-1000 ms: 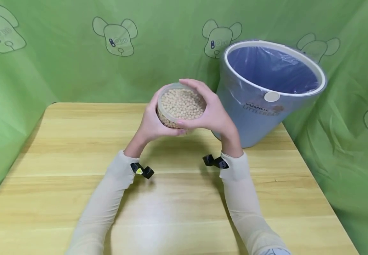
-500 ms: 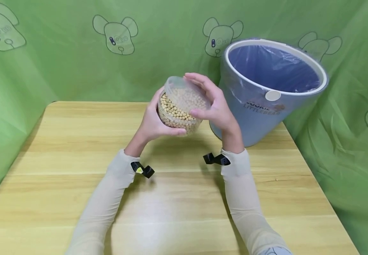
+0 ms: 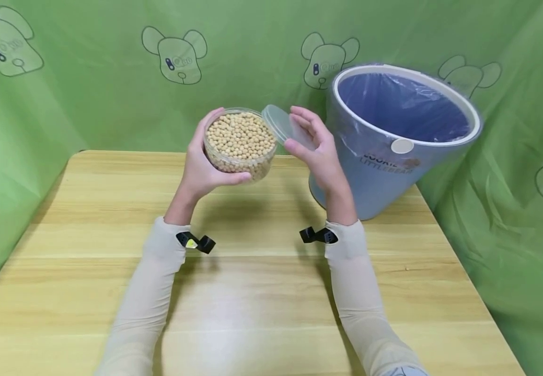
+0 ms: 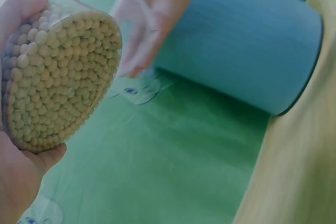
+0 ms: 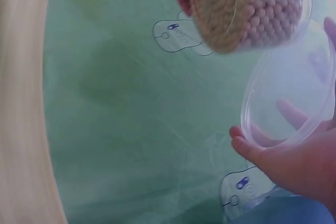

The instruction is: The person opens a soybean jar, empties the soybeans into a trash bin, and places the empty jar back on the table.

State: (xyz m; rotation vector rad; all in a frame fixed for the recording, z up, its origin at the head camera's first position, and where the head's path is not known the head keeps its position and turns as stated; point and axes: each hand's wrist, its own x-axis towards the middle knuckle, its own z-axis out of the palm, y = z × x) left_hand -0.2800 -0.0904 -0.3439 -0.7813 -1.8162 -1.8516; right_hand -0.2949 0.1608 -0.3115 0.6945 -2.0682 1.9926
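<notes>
A clear round jar full of pale soybeans is held up above the table by my left hand, thumb along the near side and fingers around the far left. Its see-through base faces the left wrist view, where the beans show through. My right hand holds a translucent lid by its edge, tilted beside the jar's right rim. In the right wrist view the lid rests between thumb and fingers, apart from the jar's base.
A blue bin with a white rim and clear liner stands on the table's back right. Green cloth with bear-head drawings hangs behind the wooden table. A tiny speck lies on the right side of the tabletop.
The lid has come off the jar's mouth and tipped to the right in my right hand. My left hand has moved the jar left, so the soybeans now show uncovered.
</notes>
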